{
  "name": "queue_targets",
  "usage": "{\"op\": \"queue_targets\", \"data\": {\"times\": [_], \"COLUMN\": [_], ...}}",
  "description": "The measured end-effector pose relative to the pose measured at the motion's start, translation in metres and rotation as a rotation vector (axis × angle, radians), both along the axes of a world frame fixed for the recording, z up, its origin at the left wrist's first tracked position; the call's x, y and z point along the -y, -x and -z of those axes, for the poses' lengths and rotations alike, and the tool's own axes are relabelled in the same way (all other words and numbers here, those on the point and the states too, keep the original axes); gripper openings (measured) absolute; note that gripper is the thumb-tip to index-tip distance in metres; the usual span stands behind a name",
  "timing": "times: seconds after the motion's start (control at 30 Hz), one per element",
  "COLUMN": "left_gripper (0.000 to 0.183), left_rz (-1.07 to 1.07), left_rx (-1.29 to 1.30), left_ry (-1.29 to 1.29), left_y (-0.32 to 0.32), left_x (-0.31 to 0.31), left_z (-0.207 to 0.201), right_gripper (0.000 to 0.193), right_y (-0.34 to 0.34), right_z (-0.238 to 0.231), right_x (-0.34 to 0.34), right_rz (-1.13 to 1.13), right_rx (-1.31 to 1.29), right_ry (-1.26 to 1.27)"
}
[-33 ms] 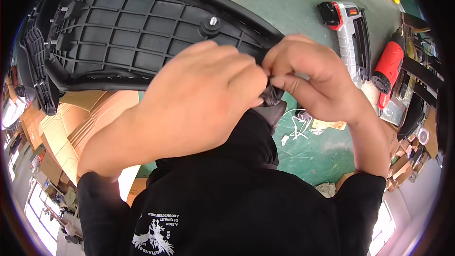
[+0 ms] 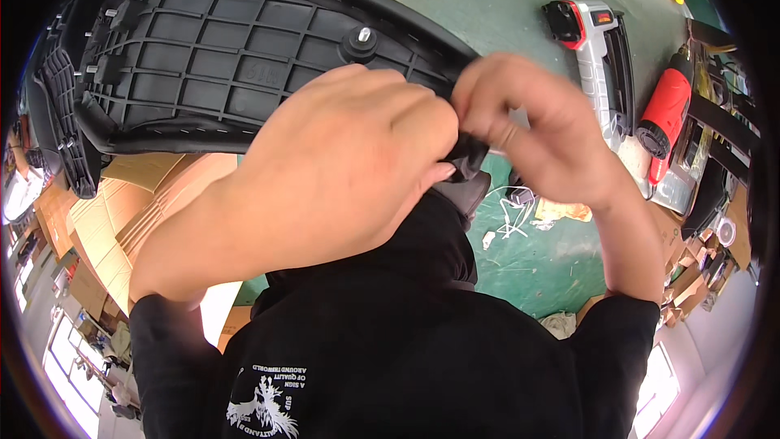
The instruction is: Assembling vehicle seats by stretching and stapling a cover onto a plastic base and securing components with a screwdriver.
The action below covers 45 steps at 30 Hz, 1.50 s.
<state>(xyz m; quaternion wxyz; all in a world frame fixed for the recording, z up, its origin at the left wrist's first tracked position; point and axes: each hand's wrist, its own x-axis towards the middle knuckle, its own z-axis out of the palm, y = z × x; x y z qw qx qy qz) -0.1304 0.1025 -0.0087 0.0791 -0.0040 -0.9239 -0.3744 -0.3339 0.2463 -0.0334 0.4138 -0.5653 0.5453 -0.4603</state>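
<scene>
A long black seat (image 2: 219, 49) lies upside down on the table, its ribbed plastic base facing up and a metal stud on a round mount (image 2: 360, 41) standing from it. Black seat cover (image 2: 469, 156) material wraps the rim, with staples along the edge. At the seat's right end, my left hand (image 2: 349, 162) is closed on the cover; its fingertips are mostly hidden behind the knuckles. Just right of it, my right hand (image 2: 532, 126) pinches the cover's edge between thumb and bent fingers, slightly blurred by motion.
A grey and red staple gun (image 2: 593, 57) lies on the green table (image 2: 536, 268) to the right. Beyond it sits a red heat gun (image 2: 668, 110). White string scraps (image 2: 512, 218) lie nearer me. Another black seat part (image 2: 61, 106) stands far left, above cardboard (image 2: 110, 211).
My right hand has shifted slightly, its fingers now more blurred and its thumb drawn closer in. The seat's right end has moved a touch left. My left hand keeps its grip.
</scene>
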Motion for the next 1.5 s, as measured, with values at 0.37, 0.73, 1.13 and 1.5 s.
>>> {"op": "queue_targets", "data": {"times": [0.37, 0.73, 1.13, 1.5], "left_gripper": [0.046, 0.017, 0.020, 0.020], "left_rz": [0.157, 0.191, 0.098, 0.049], "left_rx": [0.192, -0.019, 0.025, 0.385], "left_ry": [0.105, -0.155, -0.328, -0.187], "left_y": [-0.006, -0.012, -0.012, 0.035], "left_x": [-0.007, 0.013, 0.013, 0.026], "left_z": [-0.001, 0.023, 0.027, 0.002], "right_gripper": [0.046, 0.026, 0.026, 0.013], "right_y": [0.010, -0.010, 0.001, 0.008], "right_z": [-0.006, -0.016, -0.014, -0.001], "right_x": [-0.034, -0.004, 0.018, -0.001], "right_rz": [0.130, -0.444, -0.507, 0.016], "right_rx": [-0.263, -0.539, -0.359, 0.018], "right_ry": [0.112, 0.166, 0.118, -0.279]}}
